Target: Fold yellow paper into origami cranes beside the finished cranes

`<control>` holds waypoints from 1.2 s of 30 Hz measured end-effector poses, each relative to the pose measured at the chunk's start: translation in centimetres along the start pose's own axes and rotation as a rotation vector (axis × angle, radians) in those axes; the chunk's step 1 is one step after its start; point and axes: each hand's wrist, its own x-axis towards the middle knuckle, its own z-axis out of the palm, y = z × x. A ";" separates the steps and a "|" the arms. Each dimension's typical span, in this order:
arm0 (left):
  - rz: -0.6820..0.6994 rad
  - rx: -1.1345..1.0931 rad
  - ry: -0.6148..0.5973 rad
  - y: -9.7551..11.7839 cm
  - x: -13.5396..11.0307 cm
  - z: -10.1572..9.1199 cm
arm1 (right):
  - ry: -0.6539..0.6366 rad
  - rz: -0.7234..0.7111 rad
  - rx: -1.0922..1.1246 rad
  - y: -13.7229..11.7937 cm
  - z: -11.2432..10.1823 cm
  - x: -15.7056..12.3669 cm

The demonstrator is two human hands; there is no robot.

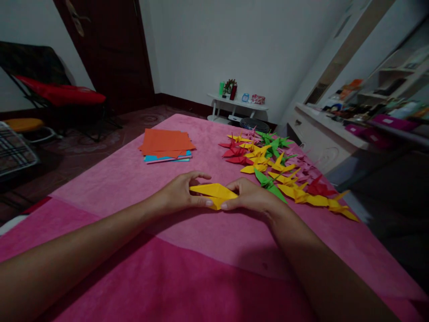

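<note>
A yellow piece of folded origami paper [216, 191] is held between my two hands, just above the pink cloth. It has a long pointed shape with a lower flap. My left hand [182, 192] grips its left end, thumb along the near edge and index finger curved above. On the other side, my right hand [250, 194] pinches the right end, its thumb on the near lower edge. Parts of the fingers behind the paper are hidden. Beyond my right hand lies a green paper crane [268, 182], close to several yellow paper cranes [295, 193].
A stack of orange and blue paper sheets [167, 142] lies at the far left of the pink-covered table [117, 179]. Red paper cranes [236, 154] and pink ones [303, 165] fill the right side. A cluttered dresser [335, 125] stands beyond the right edge.
</note>
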 end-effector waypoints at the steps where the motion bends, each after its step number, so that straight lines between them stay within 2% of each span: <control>1: -0.019 -0.064 -0.036 0.2 0.1 0.2 | -0.001 -0.011 0.039 0.0 0.0 0.1; 4: -0.111 -0.229 -0.084 0.5 0.3 0.6 | 0.066 -0.058 0.228 -0.1 0.1 0.3; 8: -0.226 -0.343 -0.027 0.4 0.4 0.3 | 0.201 -0.086 0.415 -0.1 0.0 0.3; 12: -0.302 -0.438 -0.001 0.3 0.3 -0.5 | 0.215 -0.085 0.506 0.3 -0.4 0.3; 16: -0.302 -0.452 0.020 0.3 0.3 -0.5 | 0.228 -0.090 0.570 0.5 -0.1 0.8; 21: -0.204 -0.378 0.124 -0.4 0.4 0.4 | 0.361 -0.052 0.607 0.4 1.2 1.3; 23: -0.144 -0.257 0.151 -0.7 0.5 0.3 | 0.409 -0.066 0.605 0.4 1.6 1.5; 25: -0.047 -0.026 0.207 -0.7 0.3 0.0 | 0.437 -0.077 0.591 0.4 1.8 1.6; 29: 0.352 0.578 0.451 0.5 -0.4 -0.4 | 0.469 -0.076 0.544 0.5 2.1 2.0; 32: 0.556 0.899 0.398 1.5 -0.8 0.1 | 0.448 -0.109 0.510 0.7 2.4 2.3; 34: 0.582 0.997 0.340 1.7 -0.6 0.5 | 0.424 -0.114 0.501 0.7 2.4 2.4; 36: 0.525 1.007 0.271 1.5 0.0 0.7 | 0.396 -0.102 0.473 0.8 2.2 2.3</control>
